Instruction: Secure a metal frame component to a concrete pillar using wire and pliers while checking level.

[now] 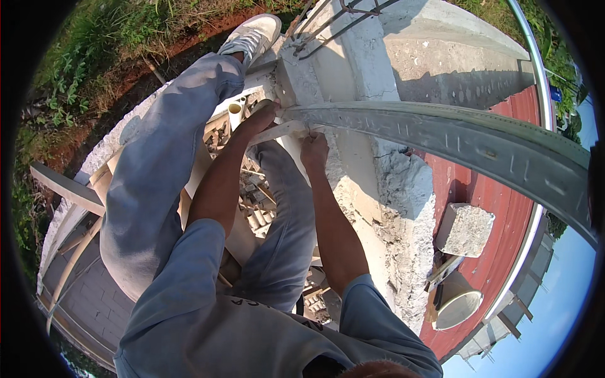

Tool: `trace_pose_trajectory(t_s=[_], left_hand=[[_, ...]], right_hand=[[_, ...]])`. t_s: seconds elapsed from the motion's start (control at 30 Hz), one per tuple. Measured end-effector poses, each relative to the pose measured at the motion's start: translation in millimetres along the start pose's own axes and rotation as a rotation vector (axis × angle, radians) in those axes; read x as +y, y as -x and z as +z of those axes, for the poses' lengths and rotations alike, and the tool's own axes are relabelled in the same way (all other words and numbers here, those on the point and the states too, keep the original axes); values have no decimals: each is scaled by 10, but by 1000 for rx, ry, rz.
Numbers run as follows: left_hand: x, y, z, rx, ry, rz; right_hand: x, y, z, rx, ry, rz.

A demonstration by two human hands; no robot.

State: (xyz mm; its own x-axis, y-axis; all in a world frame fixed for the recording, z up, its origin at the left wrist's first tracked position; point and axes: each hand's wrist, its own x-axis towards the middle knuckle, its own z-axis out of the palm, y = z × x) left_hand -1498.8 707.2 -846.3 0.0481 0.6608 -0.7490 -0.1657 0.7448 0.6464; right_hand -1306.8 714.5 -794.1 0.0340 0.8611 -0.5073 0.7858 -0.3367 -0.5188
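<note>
A long grey metal channel [435, 129] with slots along it runs from the concrete ledge by my hands out to the right. At its near end my left hand [268, 114] is closed, and a small dark greenish thing shows beside its fingers, too hidden to name. My right hand [314, 151] is closed just below the channel's end, its fingertips at a thin piece I cannot make out. Between the two hands lies a pale flat strip [282, 131]. Both forearms reach forward over my legs.
Rough concrete wall [403, 208] runs beside my right arm. On the red metal roof [504, 201] sit a concrete block [466, 230] and a white bucket [459, 309]. Bent rebar [334, 25] sticks out ahead. A cream pipe [236, 113] and rubble lie below, between my legs.
</note>
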Motion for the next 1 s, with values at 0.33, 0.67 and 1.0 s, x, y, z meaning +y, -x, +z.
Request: trace_pose_trajectory(t_s=[0.33,0.67,1.0], left_hand=[[272,267,-69,-89,-242,-173],[157,334,-14,-67,-263,-106],[-230,416,122,249,-468,463]], right_hand=[[56,212,431,-64,-169,-44],[-63,360,559,-253,-998,413],[-17,303,418,-126,127,-73]])
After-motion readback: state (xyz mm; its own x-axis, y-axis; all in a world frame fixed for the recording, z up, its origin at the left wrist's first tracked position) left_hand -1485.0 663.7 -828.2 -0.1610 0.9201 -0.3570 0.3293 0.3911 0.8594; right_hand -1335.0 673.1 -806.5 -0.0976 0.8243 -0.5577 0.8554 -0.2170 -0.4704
